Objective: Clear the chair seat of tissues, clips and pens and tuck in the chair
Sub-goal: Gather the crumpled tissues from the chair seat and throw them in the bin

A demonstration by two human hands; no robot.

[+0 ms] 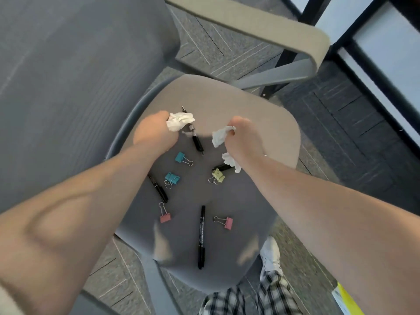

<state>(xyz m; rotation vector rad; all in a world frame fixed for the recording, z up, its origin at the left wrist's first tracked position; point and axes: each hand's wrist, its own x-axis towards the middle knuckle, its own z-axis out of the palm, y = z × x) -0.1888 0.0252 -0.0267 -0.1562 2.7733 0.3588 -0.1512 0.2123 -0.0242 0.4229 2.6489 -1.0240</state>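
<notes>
Nearest the person, at the front edge of the chair seat point(261, 105), a black pen point(201, 237) lies with its long axis running almost straight away from the body, flanked by a pink clip point(165, 217) to its left and another pink clip point(228, 222) to its right. A little farther in, a second pen point(158, 189) lies on a diagonal partly under the left forearm, beside a teal clip point(172, 178); another teal clip point(180, 157) sits just beyond, and a yellow-green clip point(218, 175) rests by the right wrist, touching the tip of a dark pen mostly hidden under the arm. Farther still, both hands work the middle of the seat. The left hand point(154, 133) is closed in a fist around a crumpled tissue point(180, 121), which sits over a third visible pen point(197, 143) pointing away from the body. The right hand point(244, 138) is also closed, pinching a second tissue point(219, 137), with more white tissue point(230, 160) showing below its wrist; whether that is a separate piece I cannot tell. No bin or container is in view, so the tissues likely need carrying off first. The near pen lies between the two arms, about equally reachable by either.
</notes>
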